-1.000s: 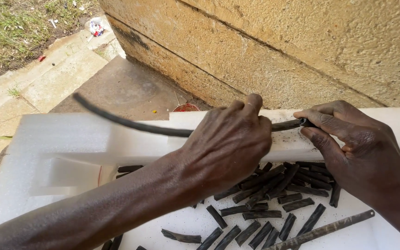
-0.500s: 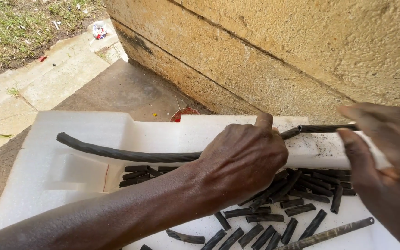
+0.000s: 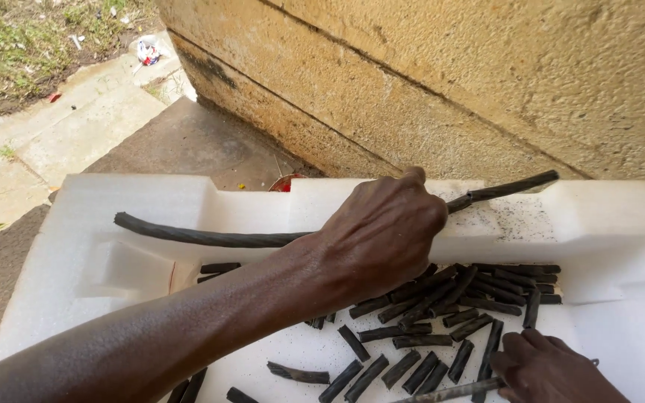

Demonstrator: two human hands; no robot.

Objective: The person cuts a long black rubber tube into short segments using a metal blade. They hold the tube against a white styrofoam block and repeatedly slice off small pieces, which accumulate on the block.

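Observation:
My left hand [image 3: 382,231] is shut on a long black cable [image 3: 195,237] and holds it level across the back rim of a white foam tray [image 3: 76,246]. The cable's stripped, thinner end [image 3: 502,188] sticks out to the right past my fingers. Several short black cut cable pieces [image 3: 442,313] lie scattered in the tray below that hand. My right hand [image 3: 554,369] is low at the bottom right edge, with its fingers curled onto the end of a thin grey metal rod [image 3: 449,391] that lies on the tray floor.
A rough tan stone wall [image 3: 487,75] rises right behind the tray. A concrete step [image 3: 188,142] and paving are at the left, with grass and bits of litter [image 3: 147,51] beyond. A small red object [image 3: 284,183] sits behind the tray's rim.
My right hand let go of the cable's right end and dropped to the metal rod at the bottom right. My left hand kept its grip while the cable settled lower on the rim.

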